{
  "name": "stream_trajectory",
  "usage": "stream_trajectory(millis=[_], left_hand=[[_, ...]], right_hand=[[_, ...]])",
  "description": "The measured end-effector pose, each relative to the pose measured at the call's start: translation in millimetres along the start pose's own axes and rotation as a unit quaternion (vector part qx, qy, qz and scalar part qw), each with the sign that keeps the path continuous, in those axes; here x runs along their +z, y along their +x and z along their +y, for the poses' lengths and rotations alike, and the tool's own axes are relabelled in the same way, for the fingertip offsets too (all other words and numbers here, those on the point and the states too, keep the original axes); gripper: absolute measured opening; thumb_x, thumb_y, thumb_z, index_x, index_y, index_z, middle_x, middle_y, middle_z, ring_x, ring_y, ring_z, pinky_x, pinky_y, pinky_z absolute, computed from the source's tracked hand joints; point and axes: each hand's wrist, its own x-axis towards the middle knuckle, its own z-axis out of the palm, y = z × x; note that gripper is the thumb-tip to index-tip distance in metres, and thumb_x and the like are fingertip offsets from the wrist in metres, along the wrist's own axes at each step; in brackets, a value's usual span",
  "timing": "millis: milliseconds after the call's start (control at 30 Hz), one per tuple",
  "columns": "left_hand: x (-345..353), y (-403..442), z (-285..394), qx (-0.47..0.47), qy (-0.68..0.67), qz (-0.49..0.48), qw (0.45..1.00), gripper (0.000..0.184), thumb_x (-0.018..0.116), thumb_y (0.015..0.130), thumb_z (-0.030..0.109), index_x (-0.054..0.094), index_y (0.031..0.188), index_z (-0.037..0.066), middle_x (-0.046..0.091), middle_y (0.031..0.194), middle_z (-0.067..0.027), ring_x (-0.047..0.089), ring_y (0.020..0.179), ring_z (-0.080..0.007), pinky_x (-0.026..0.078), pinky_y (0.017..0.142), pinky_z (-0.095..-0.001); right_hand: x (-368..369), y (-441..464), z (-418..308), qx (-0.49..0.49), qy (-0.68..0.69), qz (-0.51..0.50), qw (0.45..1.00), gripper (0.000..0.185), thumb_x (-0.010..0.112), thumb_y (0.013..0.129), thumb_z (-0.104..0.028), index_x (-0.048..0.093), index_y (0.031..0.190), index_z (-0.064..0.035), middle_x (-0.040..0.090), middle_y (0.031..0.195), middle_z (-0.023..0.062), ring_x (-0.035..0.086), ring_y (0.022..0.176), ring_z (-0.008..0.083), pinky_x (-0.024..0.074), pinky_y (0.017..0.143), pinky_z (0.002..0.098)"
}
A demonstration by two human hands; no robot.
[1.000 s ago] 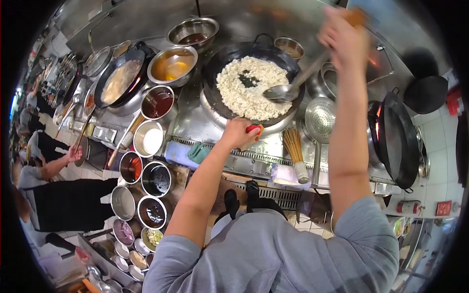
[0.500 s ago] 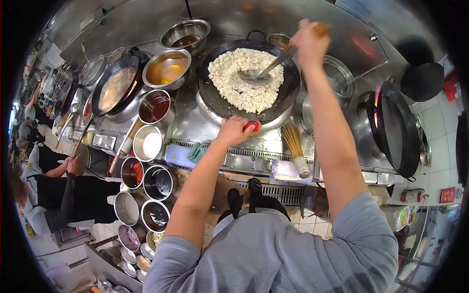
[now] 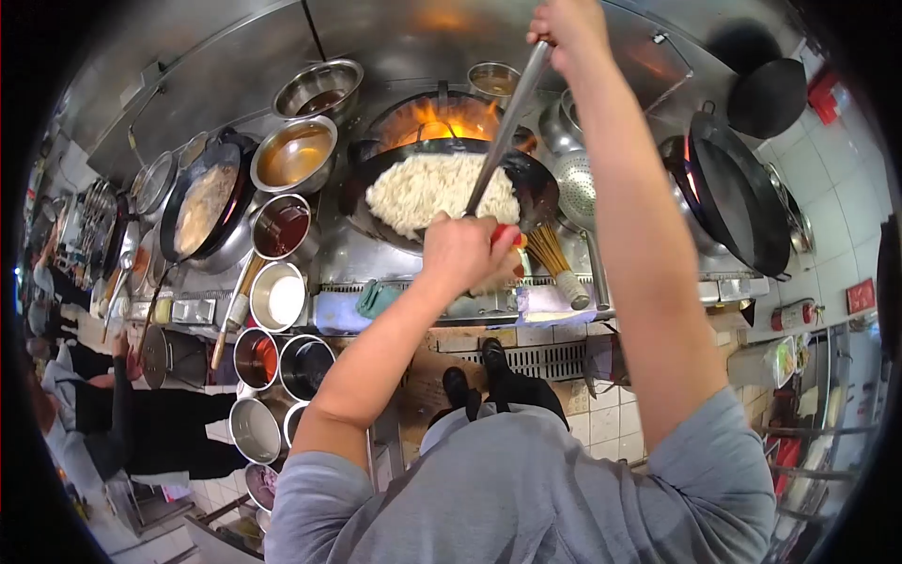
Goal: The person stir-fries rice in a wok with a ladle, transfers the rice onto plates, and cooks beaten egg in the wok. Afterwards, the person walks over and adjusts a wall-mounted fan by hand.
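Along the steel counter [image 3: 355, 271], we have a dark wok [image 3: 538, 188] before us, its far rim just short of the flames [image 3: 446, 122] that rise behind it. Well to our right stands a second wok [image 3: 742, 193], also dark. Inside the nearer wok lies our white, grainy food [image 3: 413, 193], heaped across the middle and towards the left. Over it slants our ladle [image 3: 507, 132], its long metal handle running down from the upper right; we cannot make out its bowl. Right of the wok we see a perforated skimmer [image 3: 573, 188], and near it a bamboo brush [image 3: 554, 263]. Our right grip [image 3: 571, 33], partly cut off at the top, is closed round the ladle's upper end. Our left grip [image 3: 462, 252], at the wok's near edge, is clamped on a small red and yellow pad [image 3: 508, 235].
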Motion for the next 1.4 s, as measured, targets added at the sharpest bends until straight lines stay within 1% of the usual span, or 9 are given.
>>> stream_trajectory(millis=[200, 333, 400, 600, 767, 1000, 1200, 1267, 1400], left_hand=[[118, -76, -37, -0.067, 0.066, -0.013, 0.996, 0.035, 0.056, 0.088, 0.04, 0.062, 0.07, 0.011, 0.063, 0.063, -0.0097, 0.061, 0.06, -0.0265, 0.039, 0.068, -0.0432], [35, -88, 13, 0.002, 0.05, -0.215, 0.975, 0.046, 0.045, 0.093, 0.045, 0.067, 0.071, 0.011, 0.066, 0.071, -0.0114, 0.065, 0.067, -0.0285, 0.042, 0.077, -0.0427], [-12, -25, 15, -0.105, 0.02, -0.244, 0.964, 0.045, 0.049, 0.092, 0.045, 0.067, 0.068, 0.011, 0.067, 0.07, -0.0119, 0.064, 0.064, -0.0273, 0.044, 0.076, -0.0419], [104, -74, -21, -0.076, 0.067, -0.057, 0.993, 0.039, 0.048, 0.092, 0.044, 0.063, 0.078, 0.011, 0.064, 0.068, -0.0109, 0.062, 0.066, -0.0287, 0.039, 0.072, -0.0465], [28, -80, 15, -0.024, 0.081, -0.242, 0.967, 0.041, 0.048, 0.092, 0.046, 0.067, 0.075, 0.013, 0.066, 0.069, -0.0112, 0.064, 0.067, -0.0275, 0.04, 0.076, -0.0464], [85, -61, -29, -0.07, 0.078, -0.067, 0.992, 0.037, 0.05, 0.091, 0.044, 0.062, 0.072, 0.015, 0.063, 0.062, -0.0094, 0.061, 0.058, -0.0274, 0.04, 0.07, -0.0471], [-4, -56, 30, -0.067, 0.025, -0.31, 0.948, 0.049, 0.045, 0.092, 0.046, 0.069, 0.072, 0.009, 0.066, 0.07, -0.0129, 0.066, 0.074, -0.0303, 0.043, 0.084, -0.0444], [-16, -11, 8, -0.043, 0.02, -0.154, 0.987, 0.048, 0.05, 0.09, 0.046, 0.067, 0.064, 0.01, 0.064, 0.064, -0.0123, 0.062, 0.055, -0.0303, 0.045, 0.058, -0.0388], [67, -42, -24, -0.03, 0.071, -0.082, 0.994, 0.04, 0.051, 0.09, 0.046, 0.064, 0.074, 0.011, 0.063, 0.062, -0.0132, 0.061, 0.056, -0.0299, 0.04, 0.072, -0.0465]], right_hand=[[-16, -89, 76, -0.138, -0.017, 0.048, 0.989, 0.028, 0.058, 0.092, -0.014, 0.039, 0.072, -0.0071, 0.047, 0.051, 0.0035, 0.048, 0.04, 0.0133, 0.0415, 0.039, 0.0298], [-30, -99, 33, -0.055, -0.04, -0.033, 0.997, 0.026, 0.061, 0.092, -0.018, 0.043, 0.076, -0.0079, 0.044, 0.053, 0.0015, 0.043, 0.043, 0.0119, 0.0405, 0.043, 0.0285], [-30, -86, -14, -0.073, -0.01, -0.02, 0.997, 0.032, 0.063, 0.09, -0.02, 0.044, 0.068, -0.0075, 0.044, 0.053, 0.0006, 0.043, 0.043, 0.0115, 0.0383, 0.043, 0.0303], [-24, -95, 90, -0.154, 0.007, 0.079, 0.985, 0.025, 0.058, 0.092, -0.013, 0.039, 0.077, -0.006, 0.049, 0.054, 0.0041, 0.049, 0.042, 0.0134, 0.0416, 0.041, 0.028], [-33, -103, 26, -0.035, -0.016, -0.009, 0.999, 0.025, 0.058, 0.093, -0.015, 0.042, 0.077, -0.0066, 0.044, 0.056, 0.0021, 0.043, 0.044, 0.0118, 0.0427, 0.046, 0.0294], [-27, -115, 93, -0.175, 0.004, 0.078, 0.981, 0.024, 0.06, 0.092, -0.015, 0.043, 0.079, -0.0042, 0.053, 0.057, 0.0032, 0.053, 0.044, 0.0116, 0.0411, 0.04, 0.0272], [-38, -103, 15, -0.068, -0.019, -0.008, 0.997, 0.024, 0.059, 0.093, -0.015, 0.04, 0.079, -0.0078, 0.044, 0.055, 0.0006, 0.042, 0.045, 0.0109, 0.041, 0.046, 0.0276], [-38, -113, -20, -0.107, 0.048, -0.014, 0.993, 0.025, 0.059, 0.093, -0.018, 0.041, 0.079, -0.0079, 0.042, 0.054, -0.001, 0.039, 0.043, 0.0109, 0.0396, 0.046, 0.0271], [-21, -131, 55, -0.17, -0.048, 0.091, 0.98, 0.024, 0.058, 0.093, -0.011, 0.038, 0.078, -0.0087, 0.045, 0.054, -0.0005, 0.044, 0.043, 0.01, 0.041, 0.044, 0.0266]])
